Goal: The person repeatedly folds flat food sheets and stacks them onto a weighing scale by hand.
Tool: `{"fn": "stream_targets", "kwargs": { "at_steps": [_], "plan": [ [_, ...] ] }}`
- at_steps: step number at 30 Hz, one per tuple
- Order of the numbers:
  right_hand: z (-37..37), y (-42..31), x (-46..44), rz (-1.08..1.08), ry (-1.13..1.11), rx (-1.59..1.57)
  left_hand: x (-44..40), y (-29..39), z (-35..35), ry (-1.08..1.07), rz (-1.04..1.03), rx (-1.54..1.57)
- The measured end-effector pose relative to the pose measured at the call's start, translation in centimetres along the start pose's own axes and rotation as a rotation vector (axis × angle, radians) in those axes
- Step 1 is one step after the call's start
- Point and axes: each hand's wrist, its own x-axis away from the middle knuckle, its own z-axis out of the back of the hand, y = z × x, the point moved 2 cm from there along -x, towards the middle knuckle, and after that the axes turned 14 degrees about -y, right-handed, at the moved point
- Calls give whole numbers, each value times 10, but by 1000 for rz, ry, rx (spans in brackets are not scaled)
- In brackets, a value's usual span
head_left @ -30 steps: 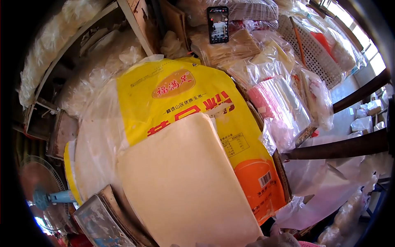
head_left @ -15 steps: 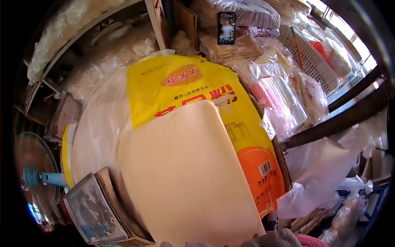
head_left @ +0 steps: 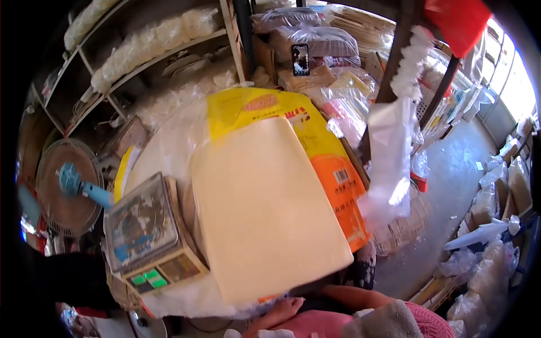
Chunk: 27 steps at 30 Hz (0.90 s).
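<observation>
A stack of pale cream sheets (head_left: 270,208) lies over a yellow and orange printed sack (head_left: 332,174). Below the sheets' lower edge is my left hand (head_left: 286,308), its fingers curled together; whatever they may hold is too small to make out. It is nearest to the bottom edge of the stack and a strip of whitish plastic. My right forearm reaches in from the lower right, but the hand at its end is hidden. Left of the stack stands a weighing scale (head_left: 141,225) with a worn metal top and green lit displays.
A fan (head_left: 70,186) stands at the left, below shelves (head_left: 163,56) of bagged goods. An upright phone (head_left: 300,59) is at the back. Right of the sack, clear plastic bags (head_left: 391,152) hang by a dark post. More bags line the floor at right.
The view has pulled back and shifted, so the stack looks smaller and the scale's displays, the floor at right and my arms now show. The hanging plastic bags appear in front of the post.
</observation>
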Motion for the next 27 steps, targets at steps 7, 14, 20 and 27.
{"fn": "stream_targets", "kwargs": {
  "at_steps": [7,14,20,27],
  "plan": [
    [-39,4,17,15,-48,46,94,22,7,512,-103,298],
    [-30,-4,12,34,-49,27,134,-130,-17,867,335,251],
    [18,-5,-8,14,-32,-22,79,-136,1,720,547,309],
    [52,-7,-24,-9,-67,-38,40,-112,43,524,587,296]
  ]
}}
